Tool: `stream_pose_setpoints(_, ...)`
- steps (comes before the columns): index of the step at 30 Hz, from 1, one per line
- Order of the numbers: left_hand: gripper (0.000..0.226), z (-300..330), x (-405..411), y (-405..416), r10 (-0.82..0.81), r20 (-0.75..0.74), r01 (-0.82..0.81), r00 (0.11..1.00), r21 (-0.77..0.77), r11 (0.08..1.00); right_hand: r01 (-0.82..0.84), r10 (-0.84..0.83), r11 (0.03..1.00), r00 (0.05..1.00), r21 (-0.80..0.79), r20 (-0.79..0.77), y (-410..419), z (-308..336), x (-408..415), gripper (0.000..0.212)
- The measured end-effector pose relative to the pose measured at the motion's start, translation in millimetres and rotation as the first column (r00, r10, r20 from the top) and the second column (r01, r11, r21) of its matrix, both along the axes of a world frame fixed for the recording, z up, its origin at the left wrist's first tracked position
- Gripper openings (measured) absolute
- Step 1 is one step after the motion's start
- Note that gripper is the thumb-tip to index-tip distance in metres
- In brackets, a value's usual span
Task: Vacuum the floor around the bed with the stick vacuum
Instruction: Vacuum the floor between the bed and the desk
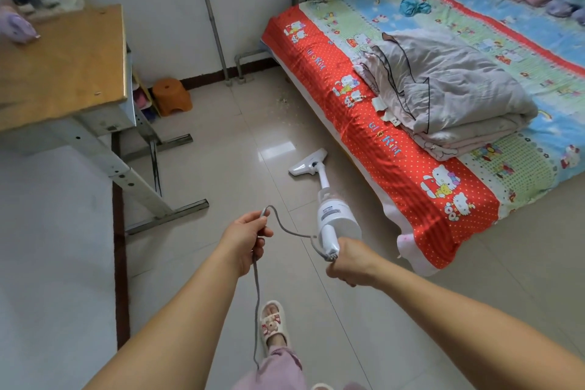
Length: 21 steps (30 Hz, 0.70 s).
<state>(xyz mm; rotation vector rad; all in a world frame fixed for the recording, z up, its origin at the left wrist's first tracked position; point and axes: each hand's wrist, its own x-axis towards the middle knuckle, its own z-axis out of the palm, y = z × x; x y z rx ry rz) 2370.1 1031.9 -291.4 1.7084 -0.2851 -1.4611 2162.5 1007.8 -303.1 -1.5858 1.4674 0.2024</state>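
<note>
Right hand (346,258) is clenched on the stick vacuum (329,212) handle mid-frame, head on the floor (221,174) beside the bed (395,149), while the left hand (248,236) grasps the cord (256,294), probably keeping it clear.

Bed (443,98) cut off by right and top edges. Desk (60,63) cut by left edge; objects at upper left blurred. Vacuum handle hidden inside right hand (351,260). Grey cord (257,304) lower end lost behind the trouser leg (278,367), bottom centre.
</note>
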Motion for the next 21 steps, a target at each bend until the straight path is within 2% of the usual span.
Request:
stream_pose_setpoints(9, 0.02, -2.9, 77.0, -73.4, 0.056, -0.007, -0.055, 0.998, 0.026, 0.998, 0.138, -0.142, 0.99, 0.98, 0.038, 0.141, -90.9, 11.3, 95.3, 0.008)
stream_pose_setpoints(12, 0.02, -6.1, 99.8, -89.9, 0.082, -0.02, -0.082, 0.996, 0.015, 0.997, 0.196, -0.205, 0.979, 0.962, 0.062, 0.179, -113.3, 10.0, 122.8, 0.018)
stream_pose_setpoints(19, 0.018, -5.8, 114.2, -123.2, 0.116, -0.023, -0.115, 0.993, 0.03, 0.993, 0.295, -0.33, 0.939, 0.917, 0.176, 0.224, -104.6, 3.4, 147.2, 0.023)
stream_pose_setpoints(21, 0.018, -4.9, 111.5, -133.9, 0.11, -0.029, -0.109, 0.994, 0.03, 0.994, 0.284, -0.339, 0.927, 0.913, 0.244, 0.226, -92.8, 0.3, 150.5, 0.017)
